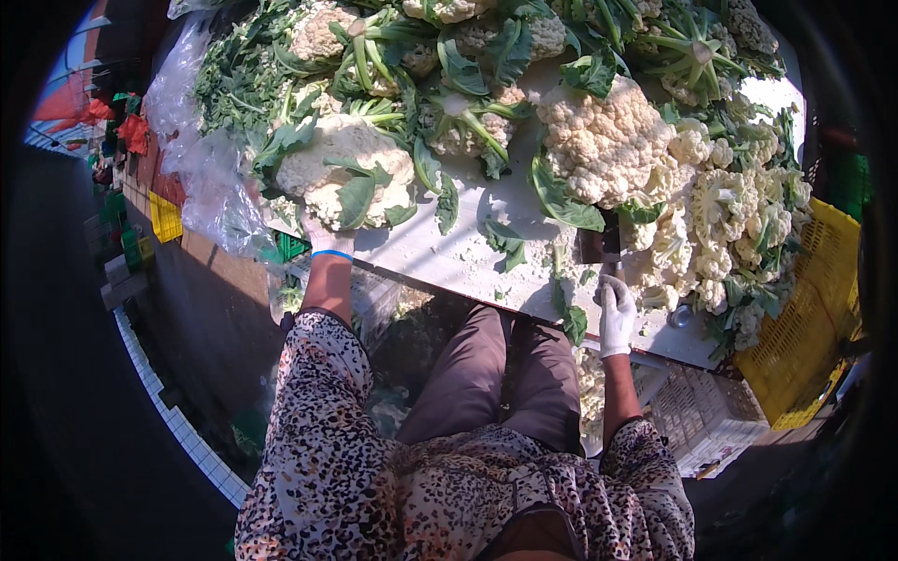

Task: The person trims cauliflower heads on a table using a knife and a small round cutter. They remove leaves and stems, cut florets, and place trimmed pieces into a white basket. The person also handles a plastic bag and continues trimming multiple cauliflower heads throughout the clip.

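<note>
My left hand (328,235), in a white glove with a blue cuff, is at the lower edge of a cauliflower head (344,165); its fingers are hidden beneath, so its grip cannot be seen. My right hand (616,312), gloved in white, grips the handle of a broad-bladed knife (598,245). The blade reaches up to a large cauliflower head (603,137) with leaves around it. Cut florets (712,224) lie heaped to the right of the knife. More leafy heads, some with their cut stalks up, cover the far part of the white table (435,256).
A yellow plastic crate (800,315) leans at the table's right end. White crates (708,414) stand below the front edge. Clear plastic film (217,203) hangs at the left beside trimmed leaves (238,91). A small round metal object (680,316) lies near the front edge.
</note>
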`<state>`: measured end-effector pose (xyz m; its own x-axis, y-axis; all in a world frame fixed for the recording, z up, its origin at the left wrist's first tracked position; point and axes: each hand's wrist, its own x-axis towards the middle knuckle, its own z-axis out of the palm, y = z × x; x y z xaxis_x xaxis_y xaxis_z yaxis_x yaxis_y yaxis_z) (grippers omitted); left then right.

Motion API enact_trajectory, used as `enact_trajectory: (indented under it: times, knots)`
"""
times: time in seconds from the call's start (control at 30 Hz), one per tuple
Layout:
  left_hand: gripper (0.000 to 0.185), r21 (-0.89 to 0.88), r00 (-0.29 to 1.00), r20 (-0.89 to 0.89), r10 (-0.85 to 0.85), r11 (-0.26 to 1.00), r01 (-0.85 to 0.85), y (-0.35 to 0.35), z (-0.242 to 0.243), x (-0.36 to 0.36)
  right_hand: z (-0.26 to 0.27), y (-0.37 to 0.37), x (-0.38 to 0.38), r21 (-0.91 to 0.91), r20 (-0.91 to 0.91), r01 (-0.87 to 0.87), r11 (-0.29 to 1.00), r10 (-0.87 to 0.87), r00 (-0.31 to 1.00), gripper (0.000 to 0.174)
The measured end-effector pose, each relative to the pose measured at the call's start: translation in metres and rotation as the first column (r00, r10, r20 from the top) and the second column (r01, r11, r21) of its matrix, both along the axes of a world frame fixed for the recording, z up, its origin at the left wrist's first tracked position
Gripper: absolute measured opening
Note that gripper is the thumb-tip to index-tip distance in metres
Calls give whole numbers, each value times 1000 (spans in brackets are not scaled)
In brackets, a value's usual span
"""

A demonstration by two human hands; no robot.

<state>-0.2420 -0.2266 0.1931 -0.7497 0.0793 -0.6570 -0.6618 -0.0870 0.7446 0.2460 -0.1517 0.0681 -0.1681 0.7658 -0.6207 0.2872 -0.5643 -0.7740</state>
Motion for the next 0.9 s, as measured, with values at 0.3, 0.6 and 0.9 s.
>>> enact_trajectory:
  times: [0.3, 0.6, 0.9]
  knots:
    - [60, -167, 994, -13, -112, 980, 108, -37, -47, 18, 13, -17, -43, -64, -132, 10, 998, -18, 991, 25]
    - [59, -365, 901, 5, -433, 838, 405, -34, -113, 66, 17, -71, 28, -72, 100, 27, 997, -19, 995, 21]
    - [58, -444, 672, 33, -740, 591, 673, -1, -179, 75, 34, -234, 150, -417, 404, -400, 816, 560, 723, 28]
